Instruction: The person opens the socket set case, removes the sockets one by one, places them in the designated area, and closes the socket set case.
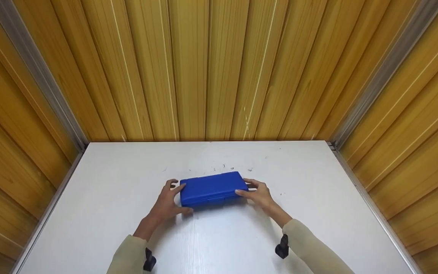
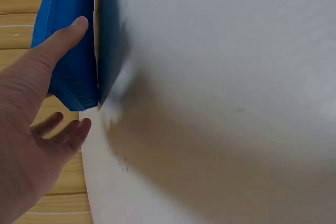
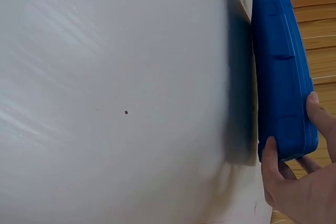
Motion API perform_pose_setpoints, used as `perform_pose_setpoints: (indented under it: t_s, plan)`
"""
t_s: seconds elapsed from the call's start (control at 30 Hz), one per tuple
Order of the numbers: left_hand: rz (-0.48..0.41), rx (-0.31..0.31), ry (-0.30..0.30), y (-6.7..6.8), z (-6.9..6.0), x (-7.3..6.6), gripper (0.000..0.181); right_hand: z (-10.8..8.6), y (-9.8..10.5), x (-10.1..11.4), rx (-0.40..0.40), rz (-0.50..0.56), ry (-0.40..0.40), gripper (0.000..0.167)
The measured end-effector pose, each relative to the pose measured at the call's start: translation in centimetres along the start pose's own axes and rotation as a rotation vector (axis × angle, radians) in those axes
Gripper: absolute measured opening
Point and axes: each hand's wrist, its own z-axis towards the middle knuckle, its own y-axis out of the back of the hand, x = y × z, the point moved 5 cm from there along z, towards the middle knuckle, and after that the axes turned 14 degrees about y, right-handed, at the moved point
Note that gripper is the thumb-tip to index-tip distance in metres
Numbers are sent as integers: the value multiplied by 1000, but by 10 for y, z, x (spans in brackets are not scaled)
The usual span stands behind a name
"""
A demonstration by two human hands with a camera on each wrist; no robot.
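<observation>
A blue plastic case, flat, oblong and closed, is at the middle of the white table, its right end turned slightly toward the back. My left hand grips its left end, index finger on the top corner and thumb low on the front. In the left wrist view, the thumb lies across the case while other fingers hang free of it. The right end is pinched by my right hand. A latch shows on the side of the case in the right wrist view. Whether its underside touches the table is unclear.
The white tabletop carries small dark specks and scuffs behind the case. Wood-patterned panels stand behind and at both sides, with metal posts at the corners. A small black device sits at each sleeve cuff.
</observation>
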Motion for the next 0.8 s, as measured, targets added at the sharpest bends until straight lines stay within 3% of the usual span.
perform_pose_setpoints:
  t_s: [0.13, 0.23, 0.3, 0.43, 0.57, 0.7, 0.8]
  plan:
    - [9, 28, -61, 1, -1, 1, 83, -2, -2, -1, 14, 17, -25, 66]
    - [26, 35, -113, 2, -1, -2, 78, -3, -1, 2, 7, -10, 2, 63]
    - [25, 28, -136, 4, -1, -3, 77, -3, 0, 10, -8, -64, 78, 60]
    - [2, 35, -150, 7, 2, -4, 73, -5, 1, 33, -88, -180, 320, 48]
    - [-24, 58, -120, 10, 7, -5, 70, -13, -6, 50, -109, -175, 451, 39]
    - [-53, 71, -74, 15, 11, -4, 67, -18, -23, 50, 4, -66, 406, 43]
    - [-24, 70, -40, 16, 12, -3, 68, -23, -39, 48, 94, 51, 302, 55]
